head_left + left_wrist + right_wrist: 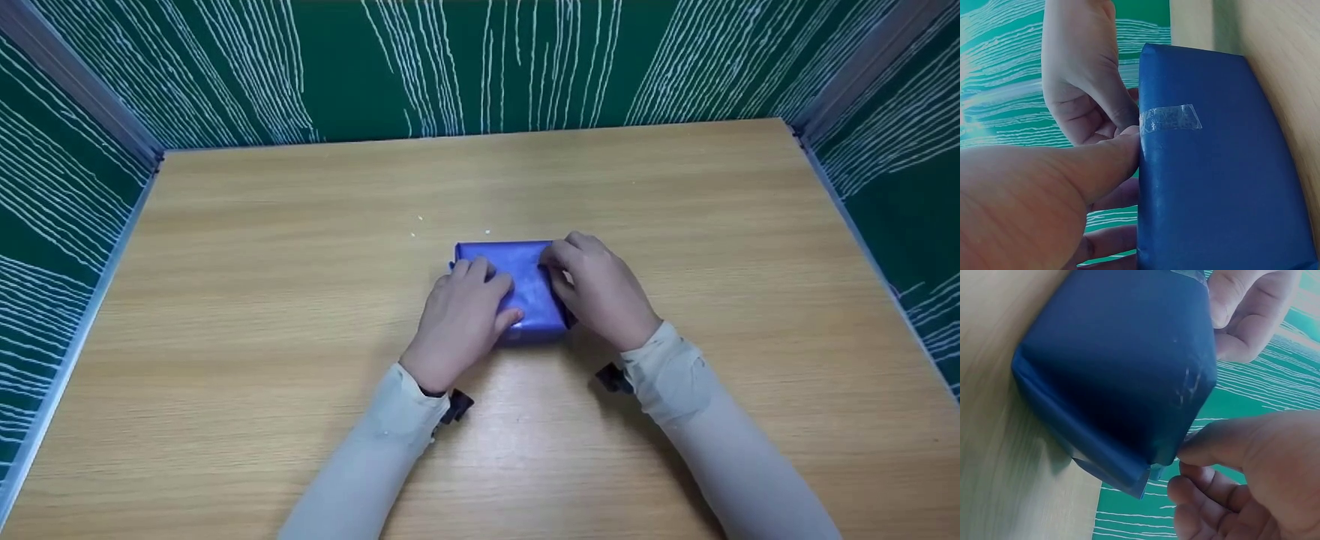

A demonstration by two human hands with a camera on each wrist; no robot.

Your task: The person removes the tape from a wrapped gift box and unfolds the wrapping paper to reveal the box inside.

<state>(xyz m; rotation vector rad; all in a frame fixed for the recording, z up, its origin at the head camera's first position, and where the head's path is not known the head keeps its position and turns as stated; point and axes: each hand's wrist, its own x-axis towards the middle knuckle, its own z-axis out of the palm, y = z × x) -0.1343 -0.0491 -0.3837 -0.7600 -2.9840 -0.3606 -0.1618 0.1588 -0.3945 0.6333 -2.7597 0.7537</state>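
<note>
A small box wrapped in shiny blue paper (525, 289) lies on the wooden table between both hands. My left hand (461, 322) rests on its upper left part, fingers bent over the top and thumb near the front edge. At the right edge, the thumb and curled fingers of my right hand (600, 289) pinch the wrapping paper. A folded paper flap (1112, 464) juts out from the open-looking end in the right wrist view. Clear tape (1171, 118) crosses from the top onto the front side in the left wrist view.
Tiny white scraps (487, 232) lie on the wooden table (300, 300) behind the box. Green panels with white wavy lines (337, 75) border the back and sides. Each sleeved wrist carries a small black device (457, 406).
</note>
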